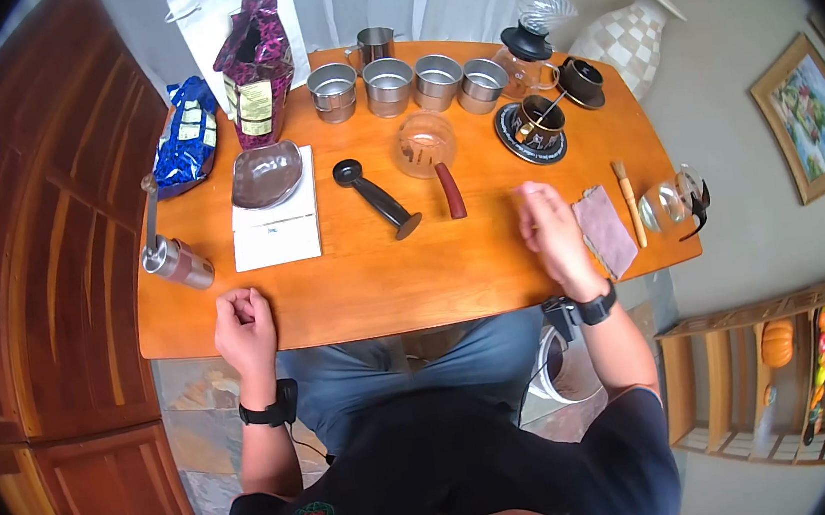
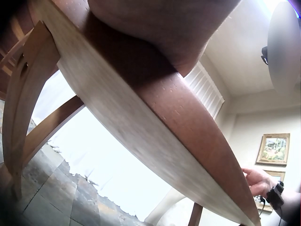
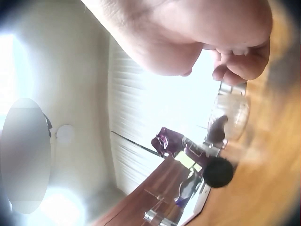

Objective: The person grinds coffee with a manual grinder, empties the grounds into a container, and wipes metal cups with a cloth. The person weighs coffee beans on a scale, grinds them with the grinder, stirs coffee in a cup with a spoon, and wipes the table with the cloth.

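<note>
My left hand (image 1: 245, 330) rests at the table's front edge with loosely curled fingers and holds nothing; the hand grinder (image 1: 179, 262) stands nearest to it. Over the right side of the table is my right hand (image 1: 556, 237), its fingers loosely bent and nothing seen in them. Beside it lies a folded pink cloth (image 1: 607, 230), with a wooden-handled brush (image 1: 631, 204) further right. A dark cup (image 1: 543, 117) with a spoon stands on a black saucer beyond the right hand. Between the hands lie a black coffee scoop (image 1: 376, 198) and a glass pot (image 1: 424, 144) with a red-brown handle.
Several metal cups (image 1: 390, 89) line the back. A glass dripper (image 1: 540, 13) sits on a server behind the saucer. A smoky dish (image 1: 266, 175) stands on a white scale (image 1: 277, 242). Purple (image 1: 258, 83) and blue (image 1: 187, 135) bags stand at left, a glass jug (image 1: 664, 208) at right.
</note>
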`<state>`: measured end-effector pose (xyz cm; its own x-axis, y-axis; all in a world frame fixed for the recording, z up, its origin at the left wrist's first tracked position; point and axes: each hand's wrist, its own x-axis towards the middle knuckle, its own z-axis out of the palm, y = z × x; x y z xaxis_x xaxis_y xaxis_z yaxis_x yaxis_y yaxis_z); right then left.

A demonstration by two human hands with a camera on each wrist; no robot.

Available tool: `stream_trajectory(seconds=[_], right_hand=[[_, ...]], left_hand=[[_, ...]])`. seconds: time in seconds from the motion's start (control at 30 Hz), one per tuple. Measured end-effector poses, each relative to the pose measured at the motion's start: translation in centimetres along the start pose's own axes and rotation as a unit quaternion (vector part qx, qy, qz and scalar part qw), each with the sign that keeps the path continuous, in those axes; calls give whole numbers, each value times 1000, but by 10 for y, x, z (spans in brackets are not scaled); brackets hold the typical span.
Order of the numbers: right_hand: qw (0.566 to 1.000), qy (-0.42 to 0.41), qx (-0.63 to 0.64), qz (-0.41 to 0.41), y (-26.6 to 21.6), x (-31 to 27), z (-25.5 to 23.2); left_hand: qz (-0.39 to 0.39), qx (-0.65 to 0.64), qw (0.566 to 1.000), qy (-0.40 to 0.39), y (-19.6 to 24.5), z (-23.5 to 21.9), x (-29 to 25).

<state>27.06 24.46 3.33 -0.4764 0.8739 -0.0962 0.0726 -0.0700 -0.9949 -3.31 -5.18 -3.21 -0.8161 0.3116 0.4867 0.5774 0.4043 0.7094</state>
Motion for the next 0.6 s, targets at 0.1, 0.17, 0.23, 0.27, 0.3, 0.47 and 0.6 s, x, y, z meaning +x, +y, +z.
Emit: stream_trajectory(seconds=[0.1,0.17,0.23,0.27,0.3,0.47,0.6], right_hand=[[996,33,-46,-68,-31,10,-34],[988,74,-58,-120,-47,25,-57],[977,114,-89,-160,-64,47,-79],[965,133,-123,-191,-69,62,-91],[949,157,-169,-216,-66,85,-107],[912,210,-278,-216,-55,165,-138],[900,236,-326,-171,-46,197,-150]], left_hand=[[12,-3,1000,3,-2,0,1],[-1,0,1000,-1,5,-1,0],[-2,-3,1000,-2,6,0,0],[-1,-1,1000,-2,6,-1,0],[3,1,1000,-3,6,-1,0],[6,5,1000,-7,5,-2,0],[-9,15,1000,-21,7,-2,0]])
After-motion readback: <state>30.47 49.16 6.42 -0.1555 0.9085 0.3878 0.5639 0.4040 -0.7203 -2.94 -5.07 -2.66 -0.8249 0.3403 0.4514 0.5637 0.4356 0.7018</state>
